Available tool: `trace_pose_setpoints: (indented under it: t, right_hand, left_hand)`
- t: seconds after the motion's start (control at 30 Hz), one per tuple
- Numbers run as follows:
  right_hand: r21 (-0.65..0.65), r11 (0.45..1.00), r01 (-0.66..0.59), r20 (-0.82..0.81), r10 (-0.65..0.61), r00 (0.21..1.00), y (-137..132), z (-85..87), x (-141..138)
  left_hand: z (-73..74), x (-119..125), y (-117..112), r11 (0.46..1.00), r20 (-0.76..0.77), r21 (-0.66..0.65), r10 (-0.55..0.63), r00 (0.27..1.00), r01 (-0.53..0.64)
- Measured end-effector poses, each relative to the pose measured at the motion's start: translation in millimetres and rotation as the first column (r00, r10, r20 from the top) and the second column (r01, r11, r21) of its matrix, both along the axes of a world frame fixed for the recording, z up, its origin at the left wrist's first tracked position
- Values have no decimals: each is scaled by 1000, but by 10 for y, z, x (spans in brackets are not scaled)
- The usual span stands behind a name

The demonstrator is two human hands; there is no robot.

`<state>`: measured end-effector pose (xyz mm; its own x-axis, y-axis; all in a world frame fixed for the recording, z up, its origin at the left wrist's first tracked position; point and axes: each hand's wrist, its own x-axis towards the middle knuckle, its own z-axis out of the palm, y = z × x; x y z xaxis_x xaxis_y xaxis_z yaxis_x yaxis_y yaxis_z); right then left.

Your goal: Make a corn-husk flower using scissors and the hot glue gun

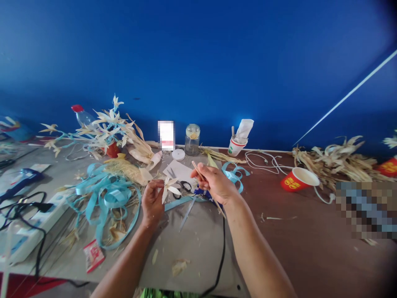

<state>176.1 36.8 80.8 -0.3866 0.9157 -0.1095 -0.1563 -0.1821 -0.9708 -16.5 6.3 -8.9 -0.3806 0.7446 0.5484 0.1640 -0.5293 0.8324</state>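
In the head view, my left hand [151, 203] pinches a pale corn-husk flower [170, 189] with pointed petals. My right hand [212, 182], a little to the right and higher, has its fingers closed on a thin light-brown stick [197, 169]. The flower and the stick are apart. Black-handled scissors [186, 186] lie between the hands, by a white sheet [180, 171]. A dark blue object [201, 192] is mostly hidden under my right hand. Below it a metal blade [187, 215] lies on the grey cover.
Blue ribbon [105, 192] lies loosely heaped at left, below a branch of husk flowers [104, 120]. A white power strip [34, 231] with black cords is at far left. At the back stands a glass jar [192, 142]. A red paper cup [294, 182] and dried husks [341, 159] are at right.
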Motion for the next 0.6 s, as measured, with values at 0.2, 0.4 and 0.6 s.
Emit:
trace_pose_setpoints:
  t: [0.2,0.4,0.6]
  right_hand:
    - [3,1000,-28,2,28,1000,-19,-78,-142]
    - [-37,996,-85,43,87,995,-76,-117,-299]
    - [-24,996,-82,11,83,997,-130,-124,-402]
  left_hand:
    - [-28,-5,31,925,382,-188,-240,893,329]
    - [-14,1,31,811,473,-186,-420,774,554]
    - [47,25,-25,787,494,-256,-393,775,562]
